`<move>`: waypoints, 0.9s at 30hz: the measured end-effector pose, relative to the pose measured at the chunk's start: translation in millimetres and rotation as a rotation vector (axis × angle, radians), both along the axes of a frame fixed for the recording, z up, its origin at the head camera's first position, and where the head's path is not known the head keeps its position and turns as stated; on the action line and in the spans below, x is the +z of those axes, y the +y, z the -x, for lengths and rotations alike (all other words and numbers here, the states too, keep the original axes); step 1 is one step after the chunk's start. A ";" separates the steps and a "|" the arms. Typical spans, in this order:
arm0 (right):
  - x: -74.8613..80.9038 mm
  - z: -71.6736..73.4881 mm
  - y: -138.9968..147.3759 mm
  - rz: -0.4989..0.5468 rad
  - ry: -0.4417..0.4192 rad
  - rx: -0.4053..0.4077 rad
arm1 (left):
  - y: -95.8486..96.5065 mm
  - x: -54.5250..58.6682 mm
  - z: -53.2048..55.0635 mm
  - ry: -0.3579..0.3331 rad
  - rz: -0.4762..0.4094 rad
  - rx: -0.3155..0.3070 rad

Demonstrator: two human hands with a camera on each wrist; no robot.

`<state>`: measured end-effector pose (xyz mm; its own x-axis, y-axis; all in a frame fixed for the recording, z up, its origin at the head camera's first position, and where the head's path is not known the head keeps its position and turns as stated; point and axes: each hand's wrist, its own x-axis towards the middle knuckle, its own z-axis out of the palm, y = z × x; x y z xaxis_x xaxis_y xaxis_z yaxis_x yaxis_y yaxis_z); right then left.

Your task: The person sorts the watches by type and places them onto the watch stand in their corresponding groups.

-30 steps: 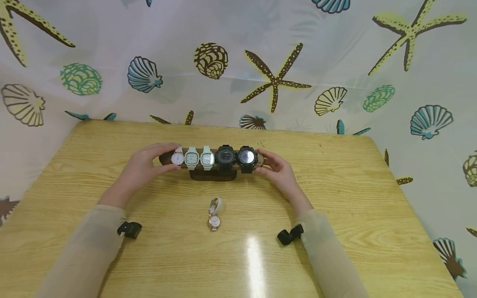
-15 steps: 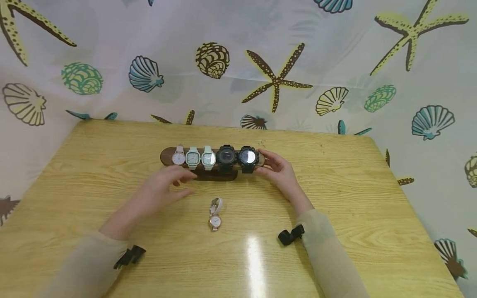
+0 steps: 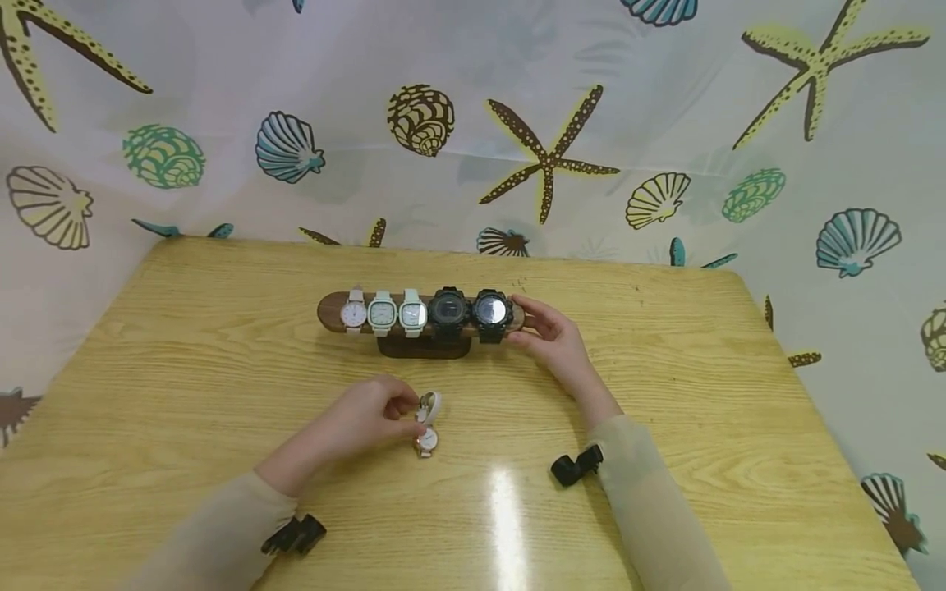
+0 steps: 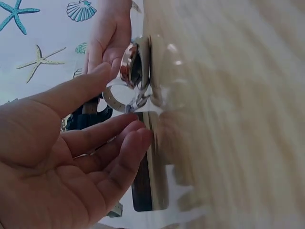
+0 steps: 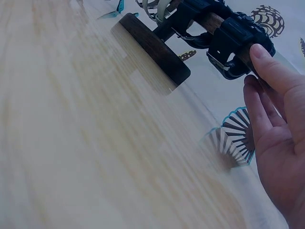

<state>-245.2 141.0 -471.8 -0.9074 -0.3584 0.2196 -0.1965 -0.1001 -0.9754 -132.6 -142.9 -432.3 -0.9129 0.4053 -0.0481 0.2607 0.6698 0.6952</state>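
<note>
A small wristwatch (image 3: 426, 442) with a pale strap and rose-gold case lies on the table in the head view. My left hand (image 3: 374, 419) is right beside it, thumb and fingers spread apart around its left side. In the left wrist view the fingertips (image 4: 143, 136) are just short of the watch (image 4: 136, 67). Farther back stands a dark wooden watch stand (image 3: 330, 312), its bar bearing a pink-strapped watch (image 3: 354, 313), two mint square watches (image 3: 382, 313) and two chunky black watches (image 3: 448, 309). My right hand (image 3: 550, 336) holds the bar's right end between thumb and fingers.
The light wooden table (image 3: 665, 394) runs back to a white curtain (image 3: 443, 49) printed with shells and starfish. Black wrist-worn cameras (image 3: 576, 466) sit on both sleeves. The stand's base (image 5: 155, 50) rests on the table, below the bar.
My left hand has let go of the stand's left end and come down and right to the loose watch. The right hand has kept its hold on the other end.
</note>
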 end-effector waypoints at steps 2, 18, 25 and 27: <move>0.6 0.4 0.1 0.000 0.003 0.002 | 2.9 -1.4 -0.1 0.020 0.002 0.006; 1.5 1.7 0.4 -0.017 -0.003 -0.008 | 23.0 -6.9 -1.3 -0.013 0.008 -0.081; -0.3 1.7 0.3 -0.010 0.000 -0.009 | 14.1 -4.9 -0.3 -0.094 -0.106 -0.023; -0.5 1.6 0.4 -0.006 -0.001 -0.007 | 7.9 2.1 2.0 -0.084 -0.162 -0.008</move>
